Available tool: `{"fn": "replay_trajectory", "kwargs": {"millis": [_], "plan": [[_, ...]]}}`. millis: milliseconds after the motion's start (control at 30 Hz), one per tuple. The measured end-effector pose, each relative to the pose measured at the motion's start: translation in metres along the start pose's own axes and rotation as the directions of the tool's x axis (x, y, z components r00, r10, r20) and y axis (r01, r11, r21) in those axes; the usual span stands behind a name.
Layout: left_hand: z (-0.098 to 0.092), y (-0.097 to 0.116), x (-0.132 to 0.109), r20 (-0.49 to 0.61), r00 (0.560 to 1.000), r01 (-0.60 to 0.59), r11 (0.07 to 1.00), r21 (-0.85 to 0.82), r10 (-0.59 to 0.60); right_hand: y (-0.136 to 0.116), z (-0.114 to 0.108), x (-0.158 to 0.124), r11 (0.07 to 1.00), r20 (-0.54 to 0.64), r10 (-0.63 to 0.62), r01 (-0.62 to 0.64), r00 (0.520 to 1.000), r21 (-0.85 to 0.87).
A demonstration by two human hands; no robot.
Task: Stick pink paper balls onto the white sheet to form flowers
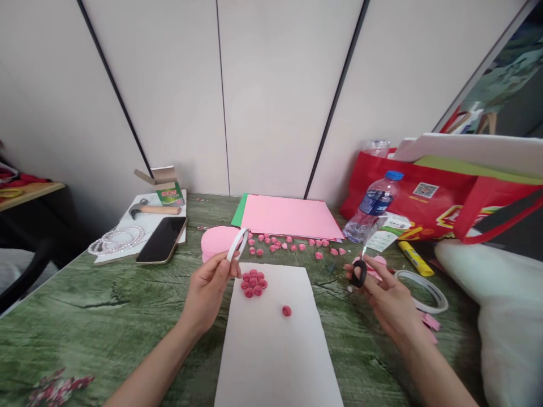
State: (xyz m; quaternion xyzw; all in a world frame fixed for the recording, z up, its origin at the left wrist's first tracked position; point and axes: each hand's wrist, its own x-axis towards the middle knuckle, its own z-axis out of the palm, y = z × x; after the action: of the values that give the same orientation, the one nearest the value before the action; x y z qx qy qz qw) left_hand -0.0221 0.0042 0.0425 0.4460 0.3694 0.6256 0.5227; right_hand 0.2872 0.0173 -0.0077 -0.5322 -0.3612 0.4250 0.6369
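My left hand (207, 288) pinches a narrow roll of white tape (236, 246), held up above the far left corner of a white board (278, 350). On that board a cluster of dark pink paper roses (253, 281) sits near the left edge, and a single rose (287, 311) lies apart from it. Over the table to the right, my right hand (388, 288) grips scissors (360, 272) by their black handles, blades pointing up and away. Several loose pink rolled pieces (292, 247) are strewn behind the board.
Pink paper sheets (292, 215) and pink rounds (218, 240) lie behind. Left are a phone (163, 240), a hammer (159, 210) and bead strings (116, 240). Right are a water bottle (373, 206), a red bag (418, 195), a glue stick (416, 258) and a larger tape roll (441, 299).
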Motion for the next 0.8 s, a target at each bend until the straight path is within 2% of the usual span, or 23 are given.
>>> {"fn": "replay_trajectory", "kwargs": {"millis": [200, 300, 400, 567, 800], "plan": [[0.0008, 0.0036, -0.0022, 0.081, 0.995, 0.072, 0.992, -0.101, -0.064, 0.0048, 0.0036, -0.0005, 1.000, -0.045, -0.011, 0.012, 0.999, 0.016], [-0.0005, 0.0019, -0.0017, 0.060, 0.998, 0.039, 0.988, -0.148, -0.030, 0.0066, 0.0027, 0.0007, 0.999, -0.055, 0.006, -0.004, 0.998, 0.047], [-0.0008, 0.0017, -0.0008, 0.040, 0.998, 0.047, 0.992, -0.116, -0.042, 0.0077, 0.0027, 0.0004, 0.998, -0.054, 0.026, -0.022, 0.998, 0.061], [0.0013, 0.0051, -0.0013, 0.068, 0.993, 0.104, 0.987, -0.122, -0.096, 0.0095, 0.0012, 0.0002, 1.000, -0.019, -0.013, 0.013, 1.000, -0.006], [0.0006, 0.0080, -0.0005, 0.017, 0.997, 0.076, 0.991, -0.107, -0.074, 0.0069, 0.0020, -0.0031, 0.990, 0.061, -0.065, 0.072, 0.996, -0.120]]}}
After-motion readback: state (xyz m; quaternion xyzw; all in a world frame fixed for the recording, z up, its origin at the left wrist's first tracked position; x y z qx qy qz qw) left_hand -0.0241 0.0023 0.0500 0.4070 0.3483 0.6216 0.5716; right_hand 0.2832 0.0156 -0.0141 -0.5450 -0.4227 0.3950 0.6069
